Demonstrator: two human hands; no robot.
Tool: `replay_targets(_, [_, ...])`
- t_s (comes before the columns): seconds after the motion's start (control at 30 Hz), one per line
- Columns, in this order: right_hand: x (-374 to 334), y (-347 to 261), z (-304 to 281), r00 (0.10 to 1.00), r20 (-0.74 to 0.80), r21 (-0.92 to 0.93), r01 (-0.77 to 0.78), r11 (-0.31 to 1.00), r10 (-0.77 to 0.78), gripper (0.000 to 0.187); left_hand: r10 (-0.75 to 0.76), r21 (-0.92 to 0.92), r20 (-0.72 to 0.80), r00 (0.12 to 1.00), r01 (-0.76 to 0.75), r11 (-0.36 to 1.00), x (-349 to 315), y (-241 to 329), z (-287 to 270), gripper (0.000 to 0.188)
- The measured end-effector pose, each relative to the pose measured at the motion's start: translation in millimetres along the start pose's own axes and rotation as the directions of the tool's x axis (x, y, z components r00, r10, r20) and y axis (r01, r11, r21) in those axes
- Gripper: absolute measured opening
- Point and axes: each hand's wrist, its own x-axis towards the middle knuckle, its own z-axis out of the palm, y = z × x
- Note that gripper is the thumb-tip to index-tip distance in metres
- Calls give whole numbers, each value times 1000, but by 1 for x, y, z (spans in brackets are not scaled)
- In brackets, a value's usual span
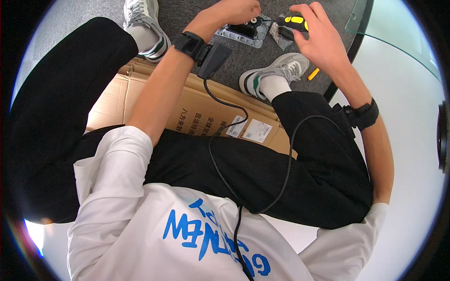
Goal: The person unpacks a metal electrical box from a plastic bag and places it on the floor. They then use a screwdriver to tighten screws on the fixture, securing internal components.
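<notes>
At the top of the view, my right hand (321,44) grips a black-and-yellow screwdriver (295,21) between thumb and fingers. Its thin shaft points left, toward a light grey metal housing (257,43) with a black part (243,31) inside. The housing lies on the carpet between my feet. Over its far left edge, my left hand (234,11) is closed, fingertips pressed together close to the screwdriver's tip. Whatever they pinch, if anything, is too small to tell. Beside the housing, under the screwdriver, sits a clear plastic bag (282,41) of small metal pieces.
A flat cardboard box (187,105) lies in front of me, beneath my legs. My shoes (281,70) flank the work. A small yellow stick (313,74) rests on the grey carpet (211,51). A glass edge (389,40) runs along the right. A black cable (290,164) loops across my lap.
</notes>
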Motion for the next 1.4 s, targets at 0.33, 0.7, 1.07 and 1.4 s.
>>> replay_targets(0.33, [-1,12,14,989,64,-100,-129,987,135,30,147,129,-87,985,-135,982,8,-17,14,29])
replay_targets(0.7, [-7,14,14,995,16,2,100,995,-100,27,-76,72,58,995,72,995,4,-9,8,26])
replay_targets(1.07, [-8,24,18,999,12,-124,49,991,-48,22,113,157,-70,991,-101,982,8,-35,27,27])
replay_targets(1.4, [-9,17,18,989,-80,69,129,989,-124,40,72,417,-19,997,-57,907,-1,-20,43,54])
